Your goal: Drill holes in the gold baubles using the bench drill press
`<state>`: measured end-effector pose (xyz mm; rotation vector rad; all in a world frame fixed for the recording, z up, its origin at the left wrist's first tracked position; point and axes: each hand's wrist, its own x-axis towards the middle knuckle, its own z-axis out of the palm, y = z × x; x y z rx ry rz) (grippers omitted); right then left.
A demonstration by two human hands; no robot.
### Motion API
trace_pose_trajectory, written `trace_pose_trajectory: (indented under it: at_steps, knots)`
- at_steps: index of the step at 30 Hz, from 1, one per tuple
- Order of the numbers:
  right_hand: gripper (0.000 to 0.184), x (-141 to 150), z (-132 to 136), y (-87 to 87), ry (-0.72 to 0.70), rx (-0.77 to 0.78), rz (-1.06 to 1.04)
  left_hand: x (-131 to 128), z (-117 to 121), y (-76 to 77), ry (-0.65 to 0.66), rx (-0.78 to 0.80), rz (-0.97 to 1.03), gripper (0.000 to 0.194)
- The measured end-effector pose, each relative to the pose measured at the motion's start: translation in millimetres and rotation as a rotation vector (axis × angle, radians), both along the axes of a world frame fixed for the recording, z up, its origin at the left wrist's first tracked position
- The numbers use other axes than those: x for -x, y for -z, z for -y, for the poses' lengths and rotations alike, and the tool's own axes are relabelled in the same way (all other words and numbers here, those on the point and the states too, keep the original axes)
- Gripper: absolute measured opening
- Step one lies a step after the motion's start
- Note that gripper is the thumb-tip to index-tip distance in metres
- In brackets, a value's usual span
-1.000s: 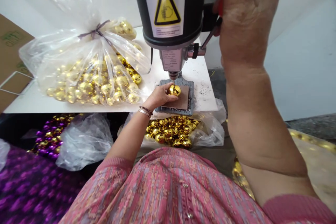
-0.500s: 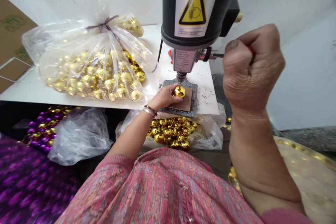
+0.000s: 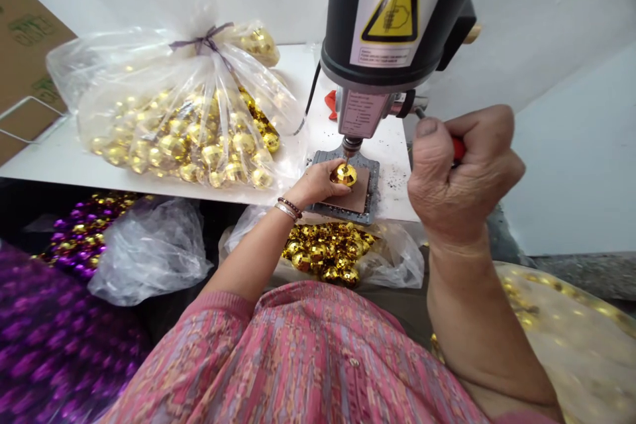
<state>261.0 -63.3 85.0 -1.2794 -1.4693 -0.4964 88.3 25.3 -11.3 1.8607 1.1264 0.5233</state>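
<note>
A small bench drill (image 3: pixel 392 33) with a yellow warning label stands on a white table (image 3: pixel 59 162). My left hand (image 3: pixel 318 183) pinches a gold faceted ball (image 3: pixel 344 174) on the brown pad of the drill's base plate (image 3: pixel 368 180), right under the drill bit (image 3: pixel 348 154). My right hand (image 3: pixel 460 175) is a fist wrapped round the red-tipped feed lever (image 3: pixel 457 148), held low at the drill's right side.
A tied clear bag of gold balls (image 3: pixel 183 126) lies on the table to the left. An open bag of gold balls (image 3: pixel 325 255) sits below the table edge. Purple and gold beads (image 3: pixel 82 232) and crumpled plastic (image 3: pixel 149 252) lie at lower left. Cardboard (image 3: pixel 24 59) leans far left.
My right hand has swung the lever down from high beside the drill head to table level. The bit has come down onto the gold ball. My left hand stays put.
</note>
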Motion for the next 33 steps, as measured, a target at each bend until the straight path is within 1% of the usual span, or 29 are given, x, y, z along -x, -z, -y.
trace_pose_trajectory:
  at_steps: [3,6,9,15,18,20,22,23,25,27,29,30,31,33]
  knots:
    - [0.041,1.8,-2.1,6.8,0.017,0.010,-0.034,-0.7,1.3,-0.9,-0.017,0.025,0.007,0.052]
    - [0.035,2.1,-3.6,16.8,0.037,-0.013,-0.025,-1.5,2.5,-0.2,-0.030,0.055,0.035,0.053]
    - [0.031,1.8,-5.7,27.1,0.068,-0.052,-0.026,-2.1,3.7,0.4,-0.033,0.074,0.057,0.049]
    - [0.025,1.9,-11.8,43.7,0.074,-0.129,-0.052,-1.5,4.7,2.3,-0.032,0.049,0.062,0.046]
    - [0.027,3.0,-12.9,52.1,0.058,-0.135,-0.060,-1.1,4.4,5.3,-0.033,0.036,0.057,0.043]
    - [0.030,4.2,-12.8,53.9,0.048,-0.139,-0.077,-1.1,4.0,8.0,-0.040,0.027,0.053,0.044]
    - [0.033,5.2,-13.2,48.0,0.050,-0.141,-0.110,-1.1,3.7,10.3,-0.043,0.020,0.046,0.046]
    - [0.035,5.4,-14.1,41.3,0.056,-0.141,-0.129,-1.1,3.7,11.1,-0.044,0.014,0.040,0.046]
    - [0.039,4.5,-18.3,21.8,0.073,-0.132,-0.164,-0.9,4.6,11.5,-0.050,-0.003,0.027,0.047]
    - [0.041,1.4,-25.7,-1.7,0.093,-0.108,-0.192,-0.1,7.1,10.6,-0.051,-0.029,0.016,0.048]
    - [0.040,-3.7,-34.7,-22.4,0.102,-0.051,-0.218,1.8,11.6,8.7,-0.045,-0.063,0.023,0.048]
    - [0.040,-6.6,-39.0,-30.0,0.097,0.001,-0.234,3.4,14.8,7.5,-0.043,-0.076,0.038,0.049]
    - [0.041,-9.4,-42.7,-35.3,0.086,0.053,-0.246,5.6,18.7,6.2,-0.042,-0.085,0.058,0.051]
    - [0.042,-14.1,-47.7,-39.7,0.061,0.127,-0.262,11.9,28.1,3.9,-0.033,-0.086,0.094,0.053]
